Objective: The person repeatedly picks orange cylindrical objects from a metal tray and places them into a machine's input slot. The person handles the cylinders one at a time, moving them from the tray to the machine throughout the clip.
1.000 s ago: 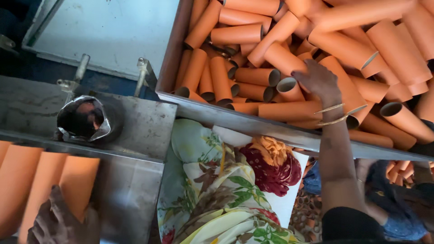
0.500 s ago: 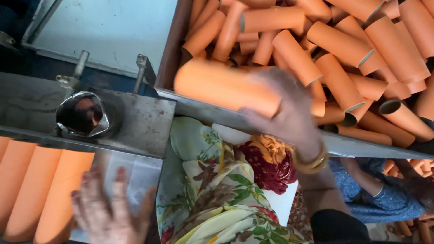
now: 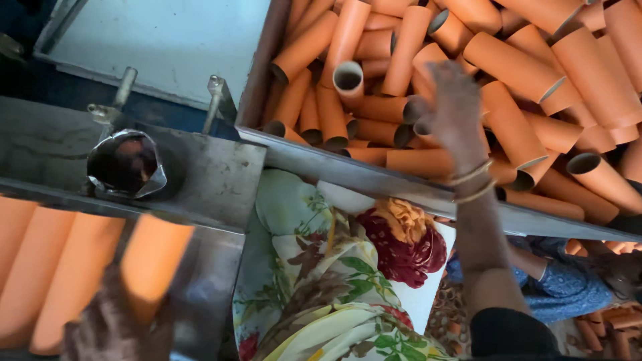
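Right hand point(image 3: 455, 107) lies open, fingers spread on plain orange cardboard tubes point(image 3: 515, 63). Left hand point(image 3: 110, 327), blurred, grips one orange tube point(image 3: 150, 261).

Metal bin wall point(image 3: 374, 179) runs diagonally across the view, grey and scuffed. Steel machine plate point(image 3: 214, 180) at left, with a dark round opening point(image 3: 127, 164) ringed by bent shiny sheet metal. Two metal levers point(image 3: 217, 100) stand behind the plate. Pale flat panel point(image 3: 167, 40) at top left. Floral-print cloth point(image 3: 321, 281) below centre. Blue patterned fabric point(image 3: 562, 287) at lower right.
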